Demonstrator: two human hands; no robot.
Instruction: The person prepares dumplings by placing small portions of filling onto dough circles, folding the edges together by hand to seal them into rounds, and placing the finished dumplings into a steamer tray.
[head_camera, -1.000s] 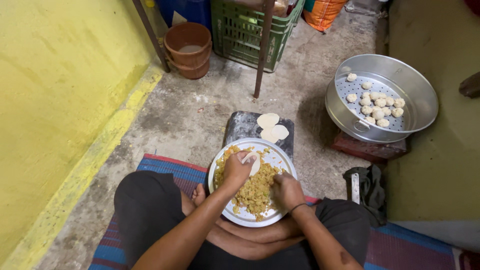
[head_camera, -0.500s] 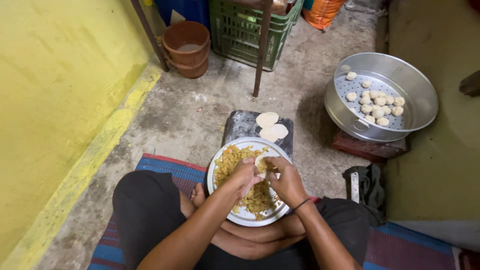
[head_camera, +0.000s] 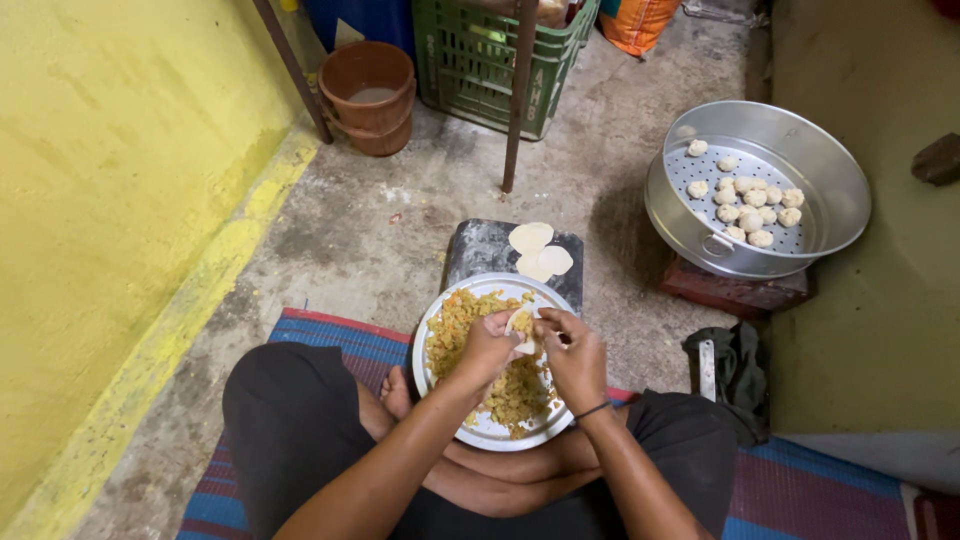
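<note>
Since a second ago the left hand (head_camera: 487, 350) has lifted off the filling and met the right hand (head_camera: 575, 355) over the middle of the plate (head_camera: 440, 330); half a second ago they were just closing together, and now both sets of fingers pinch one small round dough wrapper (head_camera: 520, 325) between them. Both hands are closed on that wrapper, thumbs and fingertips working its edge, directly above the heap of yellowish filling (head_camera: 470, 315).

The step in hand looks like pleating and sealing a filled dumpling. The next move probably calls for small, even pinches round the rim without squeezing filling out, then a reach forward and to the right of the hands to the metal steamer tray (head_camera: 830, 190), where finished dumplings (head_camera: 745, 200) already sit in a cluster.

Just beyond the hands, on a dark slab (head_camera: 480, 250) on the floor, lie spare flat wrappers (head_camera: 535, 240). Farther ahead stand stacked brown pots (head_camera: 368, 95) and a green crate (head_camera: 480, 60).

How much filling is inside the wrapper cannot be seen; the fingers cover most of it, and how far the seam is closed is hidden. The near rim of the plate is masked by the forearms. A dark cloth (head_camera: 740, 365) to the right of the hands partly covers some flat pale thing I cannot identify.
</note>
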